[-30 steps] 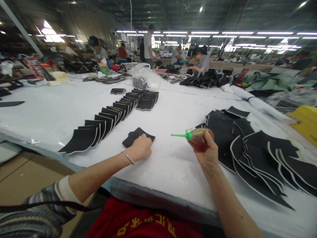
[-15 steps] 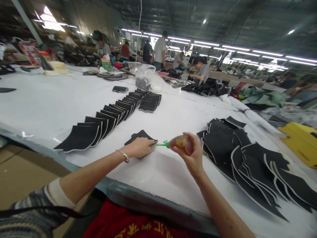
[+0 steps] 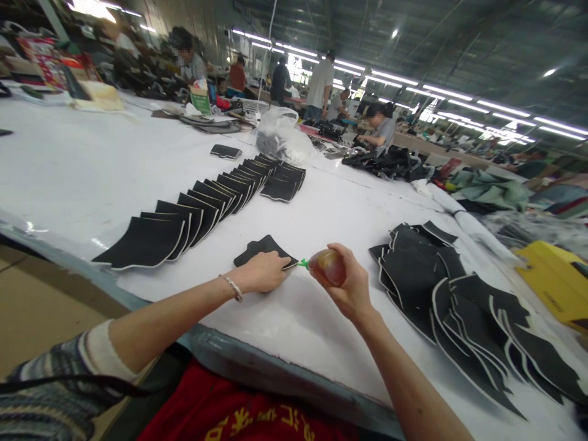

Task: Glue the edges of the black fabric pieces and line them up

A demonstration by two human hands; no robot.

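My left hand [image 3: 265, 271] is closed on the near edge of a black leather-like piece [image 3: 266, 246] that rests on the white-covered table. Wrapped in my right hand [image 3: 350, 288] is a squeeze bottle of amber glue [image 3: 331, 267], tilted sideways with its green nozzle [image 3: 303, 263] at the piece's right corner. To the left, a fanned row of black pieces [image 3: 149, 239] with pale edges runs away from me. A loose heap of similar black pieces [image 3: 413, 269] lies to the right of my right hand.
A clear plastic bag [image 3: 282, 138] and a small black piece [image 3: 225, 151] lie farther back. At the right stands a yellow box [image 3: 555, 278]. Several people work at the far tables, one person [image 3: 381, 128] behind a dark pile.
The bottle in my right hand has shifted slightly left, its nozzle now nearer the piece's corner. My left hand stays on the piece, which lies flatter. The view has tilted a little.
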